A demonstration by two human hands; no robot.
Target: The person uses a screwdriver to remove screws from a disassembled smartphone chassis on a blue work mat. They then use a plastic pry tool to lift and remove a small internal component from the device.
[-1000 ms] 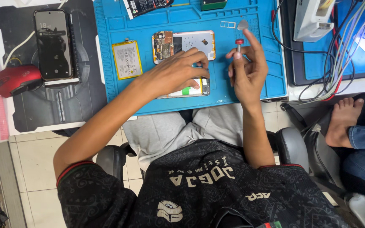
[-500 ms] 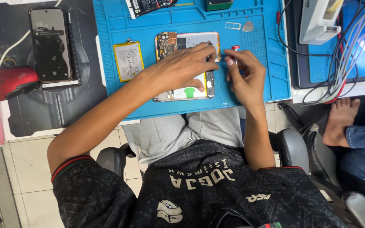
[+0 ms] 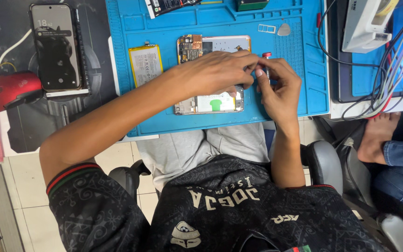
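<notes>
Opened phone (image 3: 209, 100) on a blue repair mat (image 3: 299, 93).
Left hand (image 3: 215, 72) presses it; right hand (image 3: 278, 86) pinches what seems a red-tipped screwdriver (image 3: 267, 63); tiled floor (image 3: 19, 172) below.

shirt (image 3: 239, 219): black, faint patterned print, pale lettering and small badge
sleeve cuff (image 3: 68, 173): red and green bands
trousers (image 3: 197, 147): light grey

Head camera is looking steeply down from close above onto the blue work mat (image 3: 299, 93) and lap
</notes>
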